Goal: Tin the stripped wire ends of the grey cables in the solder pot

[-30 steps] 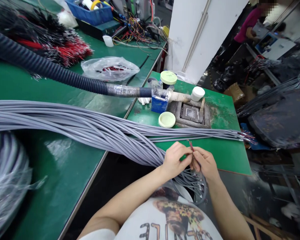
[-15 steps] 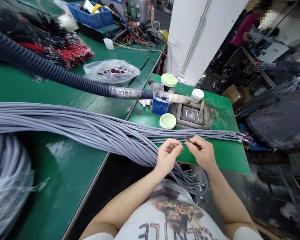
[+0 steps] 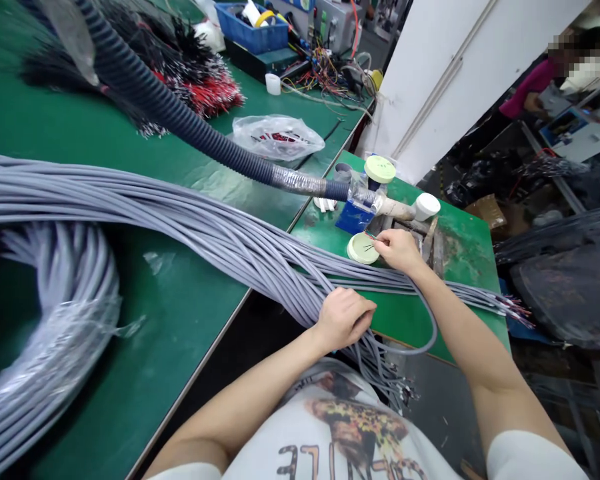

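Note:
My right hand [image 3: 397,249] pinches the stripped end of a grey cable [image 3: 434,327], whose thin wires [image 3: 370,235] reach over a shallow pale-green dish [image 3: 353,252]. From that hand the cable loops down toward my lap. My left hand [image 3: 344,317] is curled closed, back upward, at the lower edge of a thick bundle of grey cables [image 3: 190,227]. What its fingers hold, if anything, is hidden; a bit of blue shows beneath it. Loose cable ends [image 3: 403,387] hang below, in front of my shirt.
A ribbed dark hose [image 3: 220,137] arches over the bench to a nozzle beside a blue box [image 3: 354,217]. Behind my right hand sit a partly hidden solder pot [image 3: 436,257] and a white tub [image 3: 427,207]. A wrapped cable coil [image 3: 90,313] lies left. A person [image 3: 535,87] stands far right.
My right hand has moved up and forward with the cable end to the pale-green dish. My left hand has separated from it and dropped onto the bundle's lower edge. The view has shifted.

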Demonstrator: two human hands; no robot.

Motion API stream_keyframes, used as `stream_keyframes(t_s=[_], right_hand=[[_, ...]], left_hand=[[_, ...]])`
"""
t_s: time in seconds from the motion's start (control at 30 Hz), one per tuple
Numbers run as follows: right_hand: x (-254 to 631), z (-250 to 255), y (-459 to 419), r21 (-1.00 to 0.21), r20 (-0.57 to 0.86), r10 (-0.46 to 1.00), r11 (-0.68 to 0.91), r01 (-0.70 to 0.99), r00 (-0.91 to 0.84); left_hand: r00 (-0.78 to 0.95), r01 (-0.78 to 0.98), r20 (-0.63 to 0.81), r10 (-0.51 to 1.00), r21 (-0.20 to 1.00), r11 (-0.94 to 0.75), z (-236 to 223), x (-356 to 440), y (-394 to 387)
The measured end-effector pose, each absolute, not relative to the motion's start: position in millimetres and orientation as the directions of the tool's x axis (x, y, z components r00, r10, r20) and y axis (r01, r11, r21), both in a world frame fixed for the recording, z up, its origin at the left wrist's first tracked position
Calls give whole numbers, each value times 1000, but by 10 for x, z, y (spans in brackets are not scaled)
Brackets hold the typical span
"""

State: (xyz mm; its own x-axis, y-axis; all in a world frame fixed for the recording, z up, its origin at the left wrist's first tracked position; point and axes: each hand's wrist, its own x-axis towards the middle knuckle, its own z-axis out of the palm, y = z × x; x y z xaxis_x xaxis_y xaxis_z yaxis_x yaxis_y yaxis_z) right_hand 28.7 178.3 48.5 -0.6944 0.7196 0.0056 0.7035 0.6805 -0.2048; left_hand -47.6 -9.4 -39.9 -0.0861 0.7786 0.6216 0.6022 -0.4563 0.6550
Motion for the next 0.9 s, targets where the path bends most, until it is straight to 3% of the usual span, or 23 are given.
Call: stream_keyframes(t_s=[0.27,0.47,0.6,0.73,0.9], right_hand=[[220,353,1829,-135,-34,706,698,704,-707],[368,541,1868,-186,8,728,675,714,-686],[721,646,2098,-234,93,827,559,795,-554],[1036,533,2397,-134,76,911,412,901,-405],[1164,328,2602,-66,46,939,344,937,-342]], left_hand=[[-51,596,634,772,639,-486,-419,-497,-94],[-40,606,638,769,627,-489,-423,-505,-97],[-37,605,646,763,622,-497,-433,-506,-99],[-39,615,674,738,598,-514,-429,-503,-95],[-53,619,698,714,584,-525,-430,-494,-91]])
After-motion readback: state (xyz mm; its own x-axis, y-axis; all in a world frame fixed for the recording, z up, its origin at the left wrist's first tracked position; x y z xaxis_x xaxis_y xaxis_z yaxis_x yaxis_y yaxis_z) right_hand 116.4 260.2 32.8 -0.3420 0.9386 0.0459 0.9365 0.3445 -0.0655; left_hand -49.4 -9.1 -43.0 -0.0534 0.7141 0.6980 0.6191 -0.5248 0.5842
